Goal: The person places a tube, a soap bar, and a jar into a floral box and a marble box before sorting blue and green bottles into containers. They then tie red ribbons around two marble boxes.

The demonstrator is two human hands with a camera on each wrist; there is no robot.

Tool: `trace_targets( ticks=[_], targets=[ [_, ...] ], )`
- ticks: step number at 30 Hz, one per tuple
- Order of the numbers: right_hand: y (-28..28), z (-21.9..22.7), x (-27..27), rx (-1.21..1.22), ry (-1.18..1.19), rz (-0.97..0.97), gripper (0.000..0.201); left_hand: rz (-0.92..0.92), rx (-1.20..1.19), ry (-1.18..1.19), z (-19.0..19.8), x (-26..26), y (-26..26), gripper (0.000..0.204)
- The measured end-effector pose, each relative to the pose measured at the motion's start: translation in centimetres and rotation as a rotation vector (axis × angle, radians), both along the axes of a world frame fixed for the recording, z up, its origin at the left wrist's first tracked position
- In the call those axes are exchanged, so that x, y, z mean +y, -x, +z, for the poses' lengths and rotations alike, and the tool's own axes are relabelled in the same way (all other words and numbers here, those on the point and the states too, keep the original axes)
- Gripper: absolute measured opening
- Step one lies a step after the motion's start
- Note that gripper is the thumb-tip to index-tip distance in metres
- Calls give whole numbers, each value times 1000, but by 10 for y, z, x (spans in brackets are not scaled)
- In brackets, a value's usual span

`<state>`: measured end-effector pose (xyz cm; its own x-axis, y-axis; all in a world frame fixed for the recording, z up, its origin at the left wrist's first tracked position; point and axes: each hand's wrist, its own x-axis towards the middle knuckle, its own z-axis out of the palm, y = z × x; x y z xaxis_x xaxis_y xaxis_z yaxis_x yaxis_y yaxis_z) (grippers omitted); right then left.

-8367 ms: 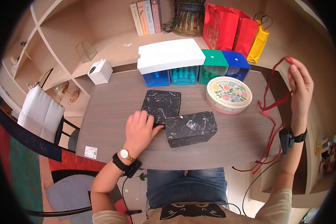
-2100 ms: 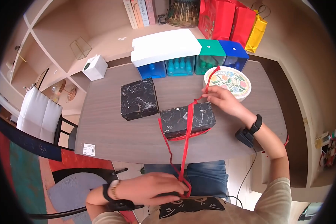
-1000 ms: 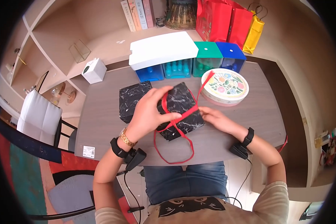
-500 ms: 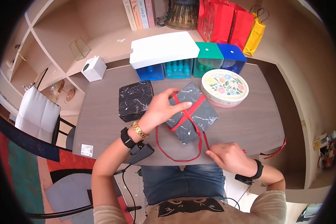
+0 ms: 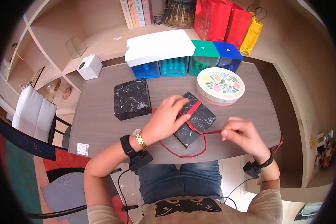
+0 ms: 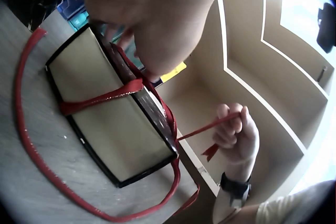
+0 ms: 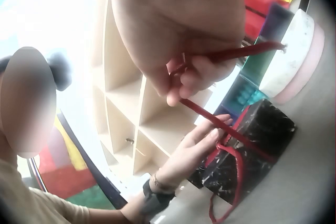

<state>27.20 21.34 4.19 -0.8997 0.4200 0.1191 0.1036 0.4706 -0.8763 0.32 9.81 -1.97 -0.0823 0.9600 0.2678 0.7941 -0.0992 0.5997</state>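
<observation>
A black marbled box (image 5: 204,118) sits diagonally on the desk, with red ribbon (image 5: 193,108) crossing its top. The left hand (image 5: 161,120) reaches over its left part, thumb touching the ribbon near the crossing; in the right wrist view that hand's (image 7: 190,151) fingers look fairly straight. Right of the box, the right hand (image 5: 244,136) pinches a ribbon strand, drawn out straight from the box in the left wrist view. A ribbon loop (image 5: 183,156) curves along the desk in front. The left wrist view shows a pale, black-edged face (image 6: 113,129) of the box, banded by ribbon.
Another black marbled box (image 5: 131,99) stands left on the desk (image 5: 108,127). An oval floral tin (image 5: 221,86) is at the back right, beside blue and green containers (image 5: 204,59) under a white lid (image 5: 160,47). A white tissue box (image 5: 90,67) is at the back left.
Over the last half second, the right hand has moved up and right, drawing its strand sideways. The left fingers have lifted from the box's far edge. Earlier, the right hand held the ribbon beside the boxes.
</observation>
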Motion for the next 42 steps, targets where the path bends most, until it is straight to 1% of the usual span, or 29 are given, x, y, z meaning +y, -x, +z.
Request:
trace_targets(
  ticks=[1, 2, 3, 4, 6, 7, 10, 11, 12, 13, 14, 15, 16, 17, 18, 20, 24, 25, 28, 29, 30, 31, 33, 34, 38, 39, 40, 42],
  targets=[
    [2, 0, 5, 64, 35, -6, 30, -108, 57, -61, -4, -3, 1, 38],
    [4, 6, 9, 39, 110, -50, 30, -217, 114, -122, -6, -5, 2, 35],
    [5, 16, 11, 14, 186, -94, 31, -291, 127, -131, -2, -10, 1, 30],
    [7, 22, 14, -10, 260, -137, 31, -314, 182, -105, 3, -14, 0, 29],
    [9, 25, 21, 32, 287, -148, 32, -357, 293, -55, 9, -19, -1, 27],
    [10, 27, 25, 57, 301, -141, 32, -358, 274, -81, 10, -18, -1, 17],
    [14, 37, 31, 151, 324, -160, 34, -374, 133, -62, 11, -11, 1, 14],
    [14, 41, 34, 183, 326, -172, 34, -347, 84, -144, 16, -7, 1, 15],
    [14, 44, 37, 215, 328, -186, 35, -290, -51, -92, 23, -6, 2, 16],
    [15, 46, 41, 243, 302, -250, 37, -234, -187, -39, 33, -7, 4, 17],
    [14, 47, 49, 268, 325, -228, 37, -177, -323, 15, 49, -7, 6, 18],
    [11, 49, 58, 293, 347, -207, 37, -130, -377, -66, 71, -5, 13, 24],
    [7, 50, 64, 318, 370, -182, 37, -157, -391, -110, 87, -6, 16, 25],
    [3, 51, 67, 309, 376, -185, 38, -176, -410, -97, 102, -7, 20, 31],
    [1, 53, 70, 313, 373, -187, 39, -203, -308, -101, 121, -11, 23, 36],
    [-2, 57, 71, 322, 370, -195, 40, -224, -241, -96, 147, -15, 25, 42],
    [-1, 72, 74, 391, 340, -213, 41, -213, -109, -205, 193, -25, 22, 49],
    [0, 73, 79, 409, 342, -181, 37, -201, -79, -216, 203, -28, 21, 50],
    [12, 77, 77, 292, 331, -198, 33, -175, -5, -207, 220, -30, 24, 54],
    [13, 76, 85, 269, 352, -126, 27, -165, 15, -182, 229, -32, 24, 54],
    [12, 77, 87, 308, 337, -140, 26, -154, 39, -159, 234, -34, 23, 54],
    [12, 80, 87, 350, 319, -153, 24, -121, 58, -194, 237, -34, 22, 56],
    [8, 84, 97, 420, 298, -141, 22, -102, 4, -147, 251, -38, 19, 56],
    [8, 86, 99, 415, 277, -140, 22, -93, -24, -122, 256, -40, 18, 56],
    [4, 89, 103, 404, 157, -186, 21, -91, -143, -167, 265, -38, 29, 52],
    [4, 87, 106, 399, 115, -206, 21, -119, -183, -162, 267, -36, 32, 50],
    [8, 82, 107, 382, 2, -151, 21, -121, -205, -166, 268, -33, 32, 49],
    [21, 73, 101, 327, 2, -108, 22, -127, -250, -169, 269, -26, 32, 47]
  ],
)
